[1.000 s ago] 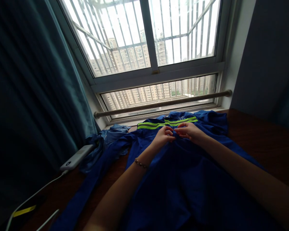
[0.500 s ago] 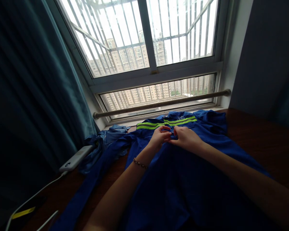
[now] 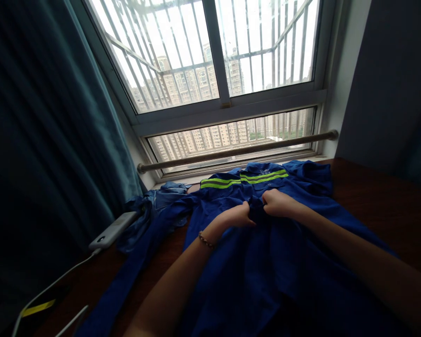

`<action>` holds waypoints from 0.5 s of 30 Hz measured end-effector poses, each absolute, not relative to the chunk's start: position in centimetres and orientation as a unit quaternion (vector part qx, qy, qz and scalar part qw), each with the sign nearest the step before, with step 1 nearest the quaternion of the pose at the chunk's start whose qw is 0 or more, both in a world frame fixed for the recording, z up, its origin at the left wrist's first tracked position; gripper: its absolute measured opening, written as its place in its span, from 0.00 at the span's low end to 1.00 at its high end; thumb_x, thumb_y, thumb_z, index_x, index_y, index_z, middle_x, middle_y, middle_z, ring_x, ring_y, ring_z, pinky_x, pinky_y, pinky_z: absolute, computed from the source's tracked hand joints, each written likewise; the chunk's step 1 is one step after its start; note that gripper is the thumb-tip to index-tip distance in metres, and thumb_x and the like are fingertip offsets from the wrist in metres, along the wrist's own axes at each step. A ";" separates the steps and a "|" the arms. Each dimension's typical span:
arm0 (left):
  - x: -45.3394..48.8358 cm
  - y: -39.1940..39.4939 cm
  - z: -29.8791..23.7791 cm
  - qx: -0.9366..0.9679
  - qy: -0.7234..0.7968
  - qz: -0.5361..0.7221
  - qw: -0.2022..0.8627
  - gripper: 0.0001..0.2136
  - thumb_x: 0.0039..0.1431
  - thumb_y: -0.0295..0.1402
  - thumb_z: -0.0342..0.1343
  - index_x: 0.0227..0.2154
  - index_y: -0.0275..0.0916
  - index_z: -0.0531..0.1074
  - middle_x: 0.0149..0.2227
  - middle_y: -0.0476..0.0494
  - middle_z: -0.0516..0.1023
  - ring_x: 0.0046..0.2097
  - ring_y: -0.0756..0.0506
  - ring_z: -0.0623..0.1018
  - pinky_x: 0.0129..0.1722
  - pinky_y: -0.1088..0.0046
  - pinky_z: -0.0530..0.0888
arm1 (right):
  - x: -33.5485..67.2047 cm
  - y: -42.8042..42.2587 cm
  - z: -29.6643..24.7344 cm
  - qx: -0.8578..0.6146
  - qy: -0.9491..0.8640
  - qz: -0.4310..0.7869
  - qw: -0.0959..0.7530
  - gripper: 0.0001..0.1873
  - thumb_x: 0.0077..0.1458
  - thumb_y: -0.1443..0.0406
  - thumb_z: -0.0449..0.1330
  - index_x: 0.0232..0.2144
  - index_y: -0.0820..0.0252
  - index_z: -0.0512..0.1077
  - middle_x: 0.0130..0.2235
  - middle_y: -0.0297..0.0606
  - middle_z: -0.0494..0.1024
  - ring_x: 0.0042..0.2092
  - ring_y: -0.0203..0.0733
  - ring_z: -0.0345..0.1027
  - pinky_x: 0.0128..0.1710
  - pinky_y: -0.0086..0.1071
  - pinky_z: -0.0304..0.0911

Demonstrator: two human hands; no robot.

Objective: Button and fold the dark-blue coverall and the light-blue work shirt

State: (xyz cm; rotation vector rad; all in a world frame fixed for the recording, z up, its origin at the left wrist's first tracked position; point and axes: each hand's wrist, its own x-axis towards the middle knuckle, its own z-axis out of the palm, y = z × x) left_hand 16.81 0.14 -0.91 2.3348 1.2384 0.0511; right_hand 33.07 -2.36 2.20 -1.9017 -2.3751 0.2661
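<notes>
A blue work jacket [image 3: 266, 276] with yellow-green reflective stripes [image 3: 243, 180] lies spread on a dark wooden table [image 3: 382, 206] below a window. My left hand [image 3: 236, 216], with a bead bracelet on its wrist, is closed on the jacket's front cloth just below the stripes. My right hand [image 3: 279, 203] is closed on the cloth right beside it. The two hands almost touch, with a dark fold of fabric bunched between them.
A white power bank [image 3: 112, 229] with a cable lies at the table's left, by a crumpled light-blue cloth [image 3: 154, 206]. A dark teal curtain [image 3: 49, 140] hangs on the left. A wooden rod [image 3: 238, 150] runs along the barred window's base. A grey wall stands on the right.
Both hands have moved a little toward me, down the jacket's front. Their fingers have curled from a fingertip pinch into closed grips on the cloth.
</notes>
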 end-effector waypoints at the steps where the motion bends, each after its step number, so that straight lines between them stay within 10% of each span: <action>1: 17.0 -0.1 -1.2 0.862 0.459 -0.004 0.212 0.32 0.42 0.34 0.61 0.50 0.25 0.58 0.41 0.27 0.73 0.42 0.33 0.73 0.36 0.65 0.71 | 33.0 -2.8 2.5 -0.625 -0.775 0.084 0.037 0.11 0.42 0.70 0.52 0.31 0.63 0.72 0.36 0.47 0.75 0.37 0.48 0.69 0.28 0.30 0.58; 10: 17.9 0.4 -5.4 0.836 0.519 -0.028 0.175 0.36 0.55 0.48 0.41 0.61 0.36 0.36 0.62 0.33 0.43 0.60 0.25 0.43 0.47 0.34 0.48 | 35.9 -3.4 -0.6 -0.679 -0.728 0.083 0.039 0.15 0.38 0.71 0.53 0.32 0.61 0.70 0.38 0.47 0.74 0.39 0.51 0.69 0.30 0.33 0.59; 15: 17.2 2.0 -6.9 0.862 0.488 0.054 0.123 0.32 0.56 0.50 0.37 0.60 0.39 0.43 0.61 0.37 0.50 0.61 0.31 0.45 0.51 0.37 0.45 | 39.4 -2.7 -5.4 -0.664 -0.693 0.215 0.178 0.12 0.34 0.74 0.52 0.25 0.62 0.70 0.30 0.40 0.74 0.35 0.43 0.68 0.31 0.28 0.58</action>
